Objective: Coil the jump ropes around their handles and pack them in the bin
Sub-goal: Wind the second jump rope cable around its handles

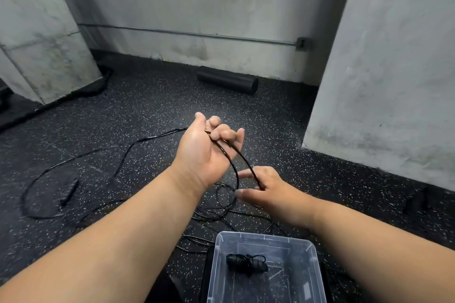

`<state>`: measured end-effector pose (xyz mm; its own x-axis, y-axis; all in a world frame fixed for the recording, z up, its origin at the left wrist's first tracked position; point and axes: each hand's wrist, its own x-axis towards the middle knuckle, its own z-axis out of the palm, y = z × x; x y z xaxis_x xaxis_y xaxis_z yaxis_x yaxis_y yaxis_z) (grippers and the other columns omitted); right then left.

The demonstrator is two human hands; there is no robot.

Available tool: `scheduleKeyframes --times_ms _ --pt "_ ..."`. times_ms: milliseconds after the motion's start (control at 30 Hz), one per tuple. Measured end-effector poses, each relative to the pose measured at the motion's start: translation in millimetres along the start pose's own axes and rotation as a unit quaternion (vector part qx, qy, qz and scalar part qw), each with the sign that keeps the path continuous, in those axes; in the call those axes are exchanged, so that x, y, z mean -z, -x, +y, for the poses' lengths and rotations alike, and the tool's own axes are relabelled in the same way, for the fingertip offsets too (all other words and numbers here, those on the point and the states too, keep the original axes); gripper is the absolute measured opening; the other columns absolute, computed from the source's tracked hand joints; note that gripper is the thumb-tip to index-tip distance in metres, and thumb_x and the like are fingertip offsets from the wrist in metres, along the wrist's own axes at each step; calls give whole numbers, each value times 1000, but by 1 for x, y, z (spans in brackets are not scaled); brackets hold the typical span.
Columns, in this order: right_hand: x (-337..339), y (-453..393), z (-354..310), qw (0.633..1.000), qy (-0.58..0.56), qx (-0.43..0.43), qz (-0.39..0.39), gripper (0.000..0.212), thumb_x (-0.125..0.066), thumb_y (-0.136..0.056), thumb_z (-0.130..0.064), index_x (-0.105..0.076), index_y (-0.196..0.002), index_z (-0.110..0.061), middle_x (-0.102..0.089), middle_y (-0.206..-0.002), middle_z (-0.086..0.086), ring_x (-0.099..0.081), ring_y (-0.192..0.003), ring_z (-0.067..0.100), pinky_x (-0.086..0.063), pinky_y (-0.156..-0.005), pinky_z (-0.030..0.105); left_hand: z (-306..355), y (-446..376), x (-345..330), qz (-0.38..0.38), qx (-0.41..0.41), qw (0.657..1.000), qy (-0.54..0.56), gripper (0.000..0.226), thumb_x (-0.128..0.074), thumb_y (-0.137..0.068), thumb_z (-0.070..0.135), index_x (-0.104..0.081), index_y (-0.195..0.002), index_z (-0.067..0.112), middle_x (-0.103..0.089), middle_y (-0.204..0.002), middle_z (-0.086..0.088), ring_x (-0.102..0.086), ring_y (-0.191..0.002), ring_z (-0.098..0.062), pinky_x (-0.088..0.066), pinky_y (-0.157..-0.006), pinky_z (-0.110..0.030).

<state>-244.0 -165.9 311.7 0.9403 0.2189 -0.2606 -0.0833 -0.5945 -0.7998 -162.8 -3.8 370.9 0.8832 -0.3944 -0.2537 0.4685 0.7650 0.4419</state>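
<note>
i count one coiled rope [247, 263] in the bin [267, 238], lower centre, loose ropes [128, 152] at left. my left hand [204, 152], palm up, grips a cord [242, 157]; right hand [267, 188] pinches it.

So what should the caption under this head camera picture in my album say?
Both hands, left and right, gather a black jump rope above a clear bin.

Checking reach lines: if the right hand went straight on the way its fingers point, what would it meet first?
The right hand points left, so probably the hanging rope, then the left wrist; depth is unclear.
</note>
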Motion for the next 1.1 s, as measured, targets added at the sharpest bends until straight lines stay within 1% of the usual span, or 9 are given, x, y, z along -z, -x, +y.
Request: scheduleKeyframes --times_ms 133,300,400,533,633,767,833,1000,1100 --pt "-11 0 -9 993 -95 43 -56 50 -79 -89 -42 -58 -133 -51 -57 -139 -17 -59 -123 0 -47 -102 16 2 4 -4 -19 -5 999 27 60 -30 -112 57 -50 -72 17 -32 -59 6 -44 -50 -12 -64 -76 -39" --pt "-16 2 -15 990 -121 47 -46 44 -54 -101 -50 -70 -107 -10 -76 -109 12 -64 -112 45 -47 -104 60 12 1 1 -8 -24 1000 -8 58 -35 -108 64 -54 -80 17 -46 -61 3 -57 -57 -15 -63 -86 -46" --pt "-5 3 -22 988 -136 68 15 49 -40 -105 -50 -61 -87 -10 -77 -87 8 -75 -91 30 -53 -99 55 13 1 11 -6 -32 971 -237 70 -43 -93 84 -63 -107 18 -72 -93 -5 -71 -93 -25 -47 -112 -52" --pt "16 -3 -31 955 -252 124 100 46 -42 -103 -54 -53 -82 -14 -68 -77 10 -70 -81 33 -61 -88 43 -5 3 27 -128 34 845 -518 70 -46 -87 85 -63 -124 28 -75 -122 7 -67 -120 -10 -39 -113 -50" --pt "33 -6 -39 911 -367 127 138 47 -41 -107 -51 -52 -75 -18 -58 -68 12 -63 -71 29 -59 -75 42 -27 10 45 -240 142 696 -661 54 -57 -85 84 -62 -127 49 -67 -128 30 -59 -119 12 -38 -111 -31" --pt "52 -10 -43 881 -419 144 164 49 -43 -104 -55 -61 -70 -25 -67 -70 10 -72 -75 28 -59 -79 43 -51 9 62 -179 87 573 -795 54 -48 -98 73 -72 -100 25 -77 -111 -4 -70 -109 -31 -55 -102 -53" --pt "56 -9 -38 891 -392 143 180 47 -45 -98 -62 -70 -89 -23 -76 -88 12 -73 -86 23 -56 -83 40 -47 12 53 -134 45 610 -780 64 -36 -106 68 -72 -88 19 -78 -99 -7 -73 -97 -31 -57 -95 -54" --pt "31 0 -2 923 -357 40 134 43 -51 -95 -58 -70 -123 -31 -76 -111 2 -70 -106 25 -48 -105 54 -21 10 13 -53 27 904 -423 51 -38 -112 52 -56 -77 18 -67 -74 -9 -77 -86 -31 -64 -76 -51" --pt "-3 9 7 956 -292 7 8 41 -54 -85 -40 -70 -122 -32 -74 -121 -7 -63 -122 23 -38 -115 56 -18 12 -1 -54 64 950 -301 54 -32 -112 53 -51 -73 21 -61 -76 -5 -77 -93 -32 -65 -79 -54"
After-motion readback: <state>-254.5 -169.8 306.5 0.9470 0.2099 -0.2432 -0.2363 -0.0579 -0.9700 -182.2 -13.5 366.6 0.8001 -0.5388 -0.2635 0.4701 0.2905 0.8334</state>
